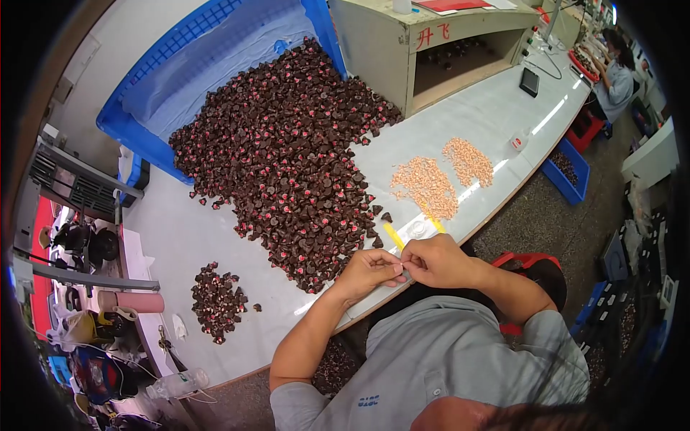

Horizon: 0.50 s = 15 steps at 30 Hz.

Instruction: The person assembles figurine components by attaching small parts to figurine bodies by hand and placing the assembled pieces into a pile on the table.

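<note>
Hands meet at worktop [215, 237] edge: left hand [370, 273] and right hand [437, 260] pinch one tiny piece, too small to identify. Small dark pile [217, 300] left of big dark heap [287, 154] looks finished; heap largely remains.

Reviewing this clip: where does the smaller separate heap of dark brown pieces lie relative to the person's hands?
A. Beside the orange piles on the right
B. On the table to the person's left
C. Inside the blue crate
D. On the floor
B: the small dark heap sits on the white table left of the left hand and right hand, apart from the big heap.
</note>
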Available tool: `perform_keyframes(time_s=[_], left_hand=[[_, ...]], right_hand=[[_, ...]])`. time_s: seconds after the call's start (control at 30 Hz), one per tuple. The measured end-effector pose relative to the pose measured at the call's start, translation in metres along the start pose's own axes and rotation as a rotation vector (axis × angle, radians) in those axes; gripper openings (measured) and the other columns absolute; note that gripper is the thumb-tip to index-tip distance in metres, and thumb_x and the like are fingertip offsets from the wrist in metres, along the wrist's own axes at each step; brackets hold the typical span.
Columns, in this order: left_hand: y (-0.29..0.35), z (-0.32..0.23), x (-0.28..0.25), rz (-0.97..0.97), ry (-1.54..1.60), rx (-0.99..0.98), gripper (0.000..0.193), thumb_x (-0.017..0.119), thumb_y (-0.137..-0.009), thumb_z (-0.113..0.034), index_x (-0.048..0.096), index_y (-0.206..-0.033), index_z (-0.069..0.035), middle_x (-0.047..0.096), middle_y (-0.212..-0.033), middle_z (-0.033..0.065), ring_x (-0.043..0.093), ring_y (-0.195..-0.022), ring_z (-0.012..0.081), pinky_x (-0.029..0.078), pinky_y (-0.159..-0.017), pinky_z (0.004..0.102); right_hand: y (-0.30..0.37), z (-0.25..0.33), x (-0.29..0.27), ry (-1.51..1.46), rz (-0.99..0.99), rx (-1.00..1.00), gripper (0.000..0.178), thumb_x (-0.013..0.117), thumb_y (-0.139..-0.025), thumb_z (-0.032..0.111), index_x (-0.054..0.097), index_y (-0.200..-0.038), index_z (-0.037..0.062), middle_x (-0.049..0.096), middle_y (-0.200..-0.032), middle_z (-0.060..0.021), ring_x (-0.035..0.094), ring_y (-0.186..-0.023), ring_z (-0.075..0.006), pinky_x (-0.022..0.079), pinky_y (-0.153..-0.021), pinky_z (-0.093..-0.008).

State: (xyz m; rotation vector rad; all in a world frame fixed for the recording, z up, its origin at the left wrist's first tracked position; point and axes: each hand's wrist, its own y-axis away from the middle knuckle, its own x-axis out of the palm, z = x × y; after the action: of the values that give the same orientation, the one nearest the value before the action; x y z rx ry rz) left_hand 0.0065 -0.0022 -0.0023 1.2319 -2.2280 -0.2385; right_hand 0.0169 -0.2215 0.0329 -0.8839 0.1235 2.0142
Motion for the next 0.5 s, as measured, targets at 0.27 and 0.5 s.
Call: perform_keyframes(time_s=[0.27, 0.5], left_hand=[[0.000, -0.003, 0.003, -0.003, -0.029, -0.008, 0.020, 0.070, -0.092, -0.011, 0.069, -0.106, 0.004, 0.072, -0.096, 0.0130, 0.072, -0.085, 0.0169, 0.057, -0.072, 0.0245], [0.001, -0.004, 0.001, -0.013, -0.053, 0.001, 0.028, 0.068, -0.093, -0.012, 0.066, -0.115, 0.004, 0.070, -0.109, 0.0133, 0.070, -0.092, 0.0192, 0.057, -0.074, 0.0266]], right_hand=[[-0.004, -0.002, -0.009, -0.020, 0.035, -0.065, 0.010, 0.072, -0.076, 0.004, 0.063, -0.081, 0.0046, 0.057, -0.054, -0.0045, 0.058, -0.047, -0.0186, 0.045, -0.046, -0.0308], [-0.024, -0.014, -0.055, 0.454, 0.011, -0.087, 0.008, 0.067, -0.077, 0.011, 0.060, -0.077, 0.0066, 0.062, -0.059, -0.0096, 0.064, -0.054, -0.0312, 0.050, -0.052, -0.0419]])
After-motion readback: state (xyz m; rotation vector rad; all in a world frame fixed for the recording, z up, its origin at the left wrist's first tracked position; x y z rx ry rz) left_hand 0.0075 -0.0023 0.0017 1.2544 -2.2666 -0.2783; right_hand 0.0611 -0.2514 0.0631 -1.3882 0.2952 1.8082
